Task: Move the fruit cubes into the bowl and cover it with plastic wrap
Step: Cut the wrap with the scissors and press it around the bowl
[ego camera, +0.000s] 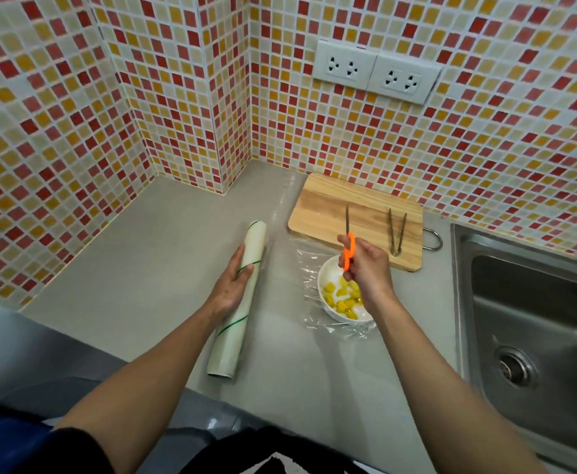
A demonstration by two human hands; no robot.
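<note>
A white bowl (pixel 328 278) on the grey counter holds several yellow fruit cubes (pixel 343 297). A clear sheet of plastic wrap (pixel 309 265) is draped over the bowl and spreads onto the counter around it. The roll of plastic wrap (pixel 242 302), white with thin green lines, lies to the left of the bowl. My left hand (pixel 232 282) rests flat on the roll. My right hand (pixel 365 265) is above the bowl, gripping orange-handled scissors (pixel 348 249) whose blades point away over the cutting board.
A wooden cutting board (pixel 331 206) lies behind the bowl with metal tongs (pixel 396 230) on it. A steel sink (pixel 536 319) is set into the counter at the right. Tiled walls with sockets (pixel 376 71) enclose the corner.
</note>
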